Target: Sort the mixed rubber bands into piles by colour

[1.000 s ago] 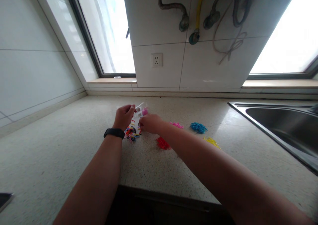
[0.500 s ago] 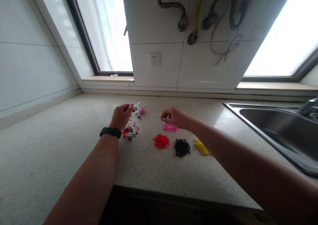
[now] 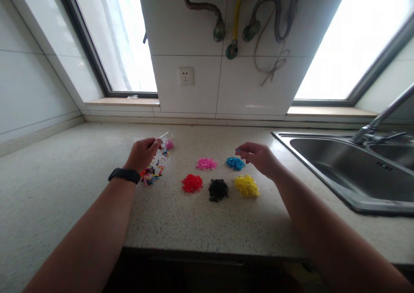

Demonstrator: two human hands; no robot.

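Note:
My right hand (image 3: 257, 157) pinches a small blue rubber band (image 3: 238, 150) between thumb and fingertips, just above a blue pile of bands (image 3: 235, 163). My left hand (image 3: 144, 153), with a black wristband, is closed beside a clear plastic bag (image 3: 165, 136) that has a pink lump (image 3: 169, 144) in it. What its fingers hold, if anything, is too small to tell. Under that hand lies a mixed-colour heap of bands (image 3: 150, 176), partly hidden. Sorted piles lie between the hands: pink (image 3: 207, 163), red (image 3: 192, 183), black (image 3: 218, 190) and yellow (image 3: 246, 185).
The piles rest on a speckled stone countertop (image 3: 181, 224). A steel sink (image 3: 336, 168) with a faucet (image 3: 368, 131) is set in at the right. Behind stands a tiled wall with a socket (image 3: 186, 76) and hanging hoses (image 3: 237, 17).
My right hand has moved right, from above the pink pile to the blue pile, still pinching the band. The view has turned right; my left hand stays by the bag.

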